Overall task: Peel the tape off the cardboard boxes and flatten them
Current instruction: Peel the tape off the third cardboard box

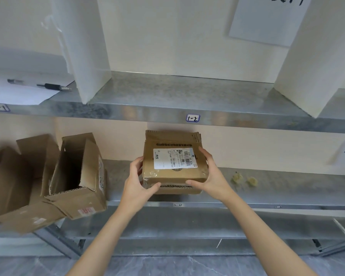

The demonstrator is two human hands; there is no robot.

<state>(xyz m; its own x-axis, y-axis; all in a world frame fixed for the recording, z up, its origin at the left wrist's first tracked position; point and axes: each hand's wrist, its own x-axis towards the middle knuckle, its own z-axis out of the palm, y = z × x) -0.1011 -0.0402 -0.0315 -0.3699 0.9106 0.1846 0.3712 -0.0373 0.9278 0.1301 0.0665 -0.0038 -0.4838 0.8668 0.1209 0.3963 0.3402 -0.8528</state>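
A stack of flattened cardboard boxes (pixel 172 142) lies on the middle metal shelf (pixel 267 188), the top piece carrying a white shipping label (pixel 174 158) and clear tape. My left hand (pixel 138 181) grips the stack's left front corner, thumb across the front edge. My right hand (pixel 210 175) grips its right side, fingers over the top and thumb along the front edge. Two opened cardboard boxes (pixel 78 176) lie tipped on the same shelf to the left, flaps hanging over the shelf edge.
An upper metal shelf (pixel 167 100) tagged "1-2" runs just above the stack, split by white dividers (pixel 88 46). A pen (pixel 54 87) lies on paper at its left. Two crumpled tape bits (pixel 244 180) sit right of the stack. A lower shelf and grey floor lie below.
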